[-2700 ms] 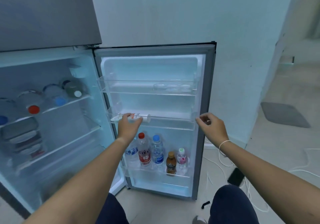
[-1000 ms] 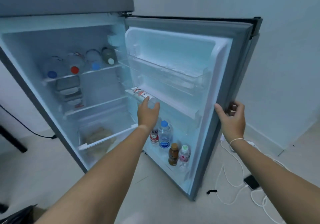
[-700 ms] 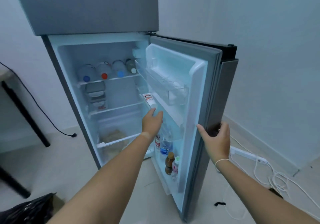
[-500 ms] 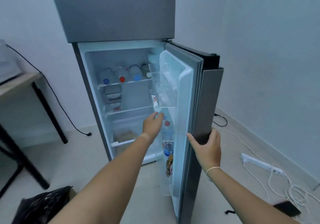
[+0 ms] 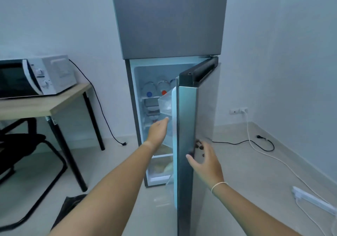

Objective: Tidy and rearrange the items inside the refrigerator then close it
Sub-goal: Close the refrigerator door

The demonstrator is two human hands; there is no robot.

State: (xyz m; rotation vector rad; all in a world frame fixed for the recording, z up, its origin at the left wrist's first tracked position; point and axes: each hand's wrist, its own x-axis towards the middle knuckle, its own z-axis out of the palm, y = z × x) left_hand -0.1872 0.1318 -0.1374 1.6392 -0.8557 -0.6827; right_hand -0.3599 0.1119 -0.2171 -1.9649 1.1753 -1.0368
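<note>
The grey refrigerator (image 5: pixel 169 18) stands against the wall with its lower door (image 5: pixel 187 126) swung almost edge-on to me. Through the gap I see bottles lying on the top shelf (image 5: pixel 156 89), with blue and red caps facing out, and stacked containers (image 5: pixel 151 108) beneath. My left hand (image 5: pixel 157 131) reaches into the gap with straight fingers, just under the clear door bin (image 5: pixel 165 104), holding nothing. My right hand (image 5: pixel 203 160) is spread on the door's outer face near its edge, fingers relaxed.
A microwave (image 5: pixel 34 77) sits on a wooden table (image 5: pixel 45 104) at the left, with a black chair (image 5: pixel 23 141) under it. Cables (image 5: pixel 255 142) and a power strip (image 5: pixel 311 199) lie on the floor at the right. A black bag (image 5: pixel 69 204) lies by my left arm.
The door has swung further toward shut, hiding the door shelves and their bottles. My right hand moved from gripping the door edge to its outer face. The view has backed away.
</note>
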